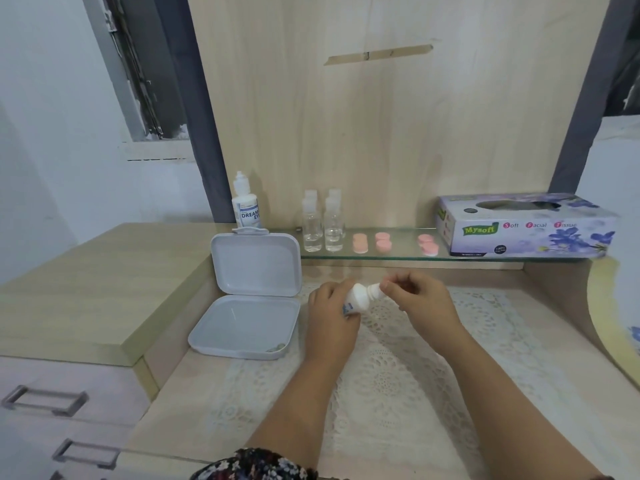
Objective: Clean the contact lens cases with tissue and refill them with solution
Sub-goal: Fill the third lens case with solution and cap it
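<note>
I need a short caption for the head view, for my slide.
Left hand holds a solution bottle; right hand pinches its cap.

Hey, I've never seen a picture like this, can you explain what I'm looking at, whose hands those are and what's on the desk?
This is one wide view from a camera worn on a person's head, looking down at their own bare hands. The left hand grips a small white bottle; the right hand pinches its cap end. Beside them an open white box sits on the desk. On the glass shelf behind stand a solution bottle, clear small bottles, pink lens cases and a tissue box.
</note>
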A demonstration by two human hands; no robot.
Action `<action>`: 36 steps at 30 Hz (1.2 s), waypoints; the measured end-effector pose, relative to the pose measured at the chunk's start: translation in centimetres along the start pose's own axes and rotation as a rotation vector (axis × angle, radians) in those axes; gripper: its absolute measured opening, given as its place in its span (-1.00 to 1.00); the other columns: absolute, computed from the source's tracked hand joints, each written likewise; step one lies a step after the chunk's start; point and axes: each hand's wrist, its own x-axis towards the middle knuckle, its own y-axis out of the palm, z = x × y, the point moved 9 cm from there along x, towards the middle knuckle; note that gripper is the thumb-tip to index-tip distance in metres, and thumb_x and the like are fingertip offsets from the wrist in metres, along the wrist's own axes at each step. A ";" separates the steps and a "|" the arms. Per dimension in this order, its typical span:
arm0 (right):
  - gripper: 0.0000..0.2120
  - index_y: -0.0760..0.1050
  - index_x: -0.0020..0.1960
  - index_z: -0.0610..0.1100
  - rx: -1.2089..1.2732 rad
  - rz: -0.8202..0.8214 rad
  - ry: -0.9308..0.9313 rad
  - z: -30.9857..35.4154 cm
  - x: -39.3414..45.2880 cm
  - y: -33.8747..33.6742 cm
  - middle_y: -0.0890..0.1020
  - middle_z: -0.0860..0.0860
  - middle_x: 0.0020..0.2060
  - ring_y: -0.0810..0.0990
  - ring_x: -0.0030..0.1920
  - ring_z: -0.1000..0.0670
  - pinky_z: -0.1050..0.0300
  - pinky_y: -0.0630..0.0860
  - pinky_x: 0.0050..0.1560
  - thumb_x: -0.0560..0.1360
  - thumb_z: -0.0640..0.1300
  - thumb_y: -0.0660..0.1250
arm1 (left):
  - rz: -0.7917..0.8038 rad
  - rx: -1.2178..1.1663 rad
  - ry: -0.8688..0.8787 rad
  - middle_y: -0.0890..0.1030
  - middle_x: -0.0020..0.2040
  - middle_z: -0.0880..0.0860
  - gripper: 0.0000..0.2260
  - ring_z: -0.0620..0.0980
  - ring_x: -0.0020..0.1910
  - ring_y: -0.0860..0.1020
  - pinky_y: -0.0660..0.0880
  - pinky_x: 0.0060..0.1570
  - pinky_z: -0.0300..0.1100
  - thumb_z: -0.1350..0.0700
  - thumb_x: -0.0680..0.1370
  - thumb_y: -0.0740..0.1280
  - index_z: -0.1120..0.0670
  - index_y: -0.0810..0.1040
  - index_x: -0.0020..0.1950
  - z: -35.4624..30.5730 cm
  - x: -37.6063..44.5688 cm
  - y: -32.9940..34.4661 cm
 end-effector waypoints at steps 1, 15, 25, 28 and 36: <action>-0.90 0.62 -0.12 -0.02 0.035 0.029 -0.009 -0.2 0.0 0.0 0.67 0.02 -0.18 0.58 -0.20 0.10 0.23 0.48 -0.15 0.45 -0.21 0.44 | -0.009 0.003 0.005 0.51 0.08 -0.04 -0.56 -0.03 0.10 0.39 0.21 -0.05 -0.31 0.24 0.41 0.40 -0.04 0.53 0.27 0.0 0.0 0.0; -0.56 0.64 0.01 0.05 0.092 0.063 -0.005 -0.5 -0.7 -0.7 0.65 0.10 -0.08 0.54 -0.10 0.08 0.20 0.37 -0.12 0.42 0.28 0.14 | -0.062 0.045 0.057 0.46 0.00 -0.09 -0.52 -0.07 0.02 0.35 0.23 -0.06 -0.49 0.32 0.38 0.41 -0.02 0.55 0.25 -0.4 -0.2 -0.4; -0.82 0.64 0.01 -0.04 0.149 0.025 -0.028 -0.9 -0.3 -0.9 0.70 0.02 -0.10 0.65 -0.07 0.05 0.29 0.55 -0.11 0.44 -0.23 0.46 | -0.036 0.019 0.036 0.48 0.02 -0.05 -0.54 -0.05 0.04 0.36 0.23 -0.08 -0.46 0.28 0.42 0.40 -0.04 0.54 0.28 -0.4 0.0 -0.2; -0.78 0.63 0.01 -0.04 0.186 0.031 -0.058 -0.5 -0.3 -0.9 0.70 0.04 -0.09 0.64 -0.09 0.07 0.28 0.58 -0.08 0.45 -0.31 0.43 | -0.027 0.009 0.026 0.47 0.03 -0.06 -0.54 -0.06 0.05 0.36 0.21 -0.12 -0.45 0.26 0.42 0.40 -0.06 0.53 0.29 -0.3 0.1 -0.1; -0.75 0.61 0.06 0.00 0.206 0.054 -0.081 -0.7 -0.1 -0.5 0.69 0.04 -0.06 0.64 -0.07 0.08 0.25 0.58 -0.05 0.44 -0.26 0.45 | -0.012 -0.028 0.018 0.42 0.02 -0.13 -0.54 -0.09 0.04 0.33 0.22 -0.06 -0.53 0.25 0.43 0.40 -0.07 0.52 0.29 -0.2 0.1 0.1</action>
